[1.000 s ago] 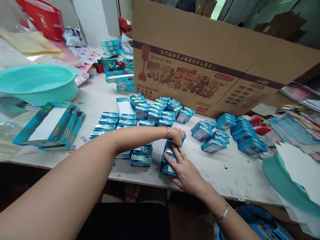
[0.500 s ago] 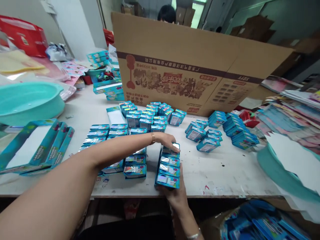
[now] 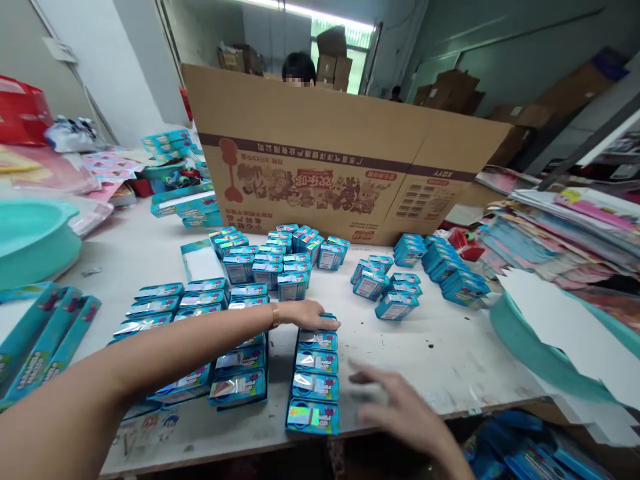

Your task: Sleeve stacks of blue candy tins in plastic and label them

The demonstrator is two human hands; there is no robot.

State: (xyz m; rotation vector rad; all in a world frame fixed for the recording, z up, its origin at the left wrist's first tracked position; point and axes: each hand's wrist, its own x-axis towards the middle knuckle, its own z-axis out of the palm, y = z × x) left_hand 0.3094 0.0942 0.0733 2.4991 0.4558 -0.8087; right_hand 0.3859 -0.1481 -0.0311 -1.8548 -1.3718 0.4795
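A narrow blue display box [image 3: 291, 393] stands near the table's front edge, with a row of small blue packets [image 3: 315, 385] upright in it. My left hand [image 3: 307, 315] reaches across to its far end, the fingers bent over the end packet; some fingertips are hidden. To the right of the box, apart from it, my right hand [image 3: 395, 403] is blurred by motion, its fingers spread and nothing in them. Just left stand more filled rows of blue packets [image 3: 237, 390], partly covered by my left forearm.
Loose packets [image 3: 293, 283] stand in groups mid-table, with others [image 3: 397, 307] to the right. A large cardboard carton [image 3: 310, 140] rises behind; a person's head shows over it. Blue trays [image 3: 50, 350] and a teal basin [image 3: 37, 243] are left, paper stacks [image 3: 555, 240] right.
My right hand has let go of the display box's near side and moved right. My left hand stays at the far end. The view has shifted right and up.
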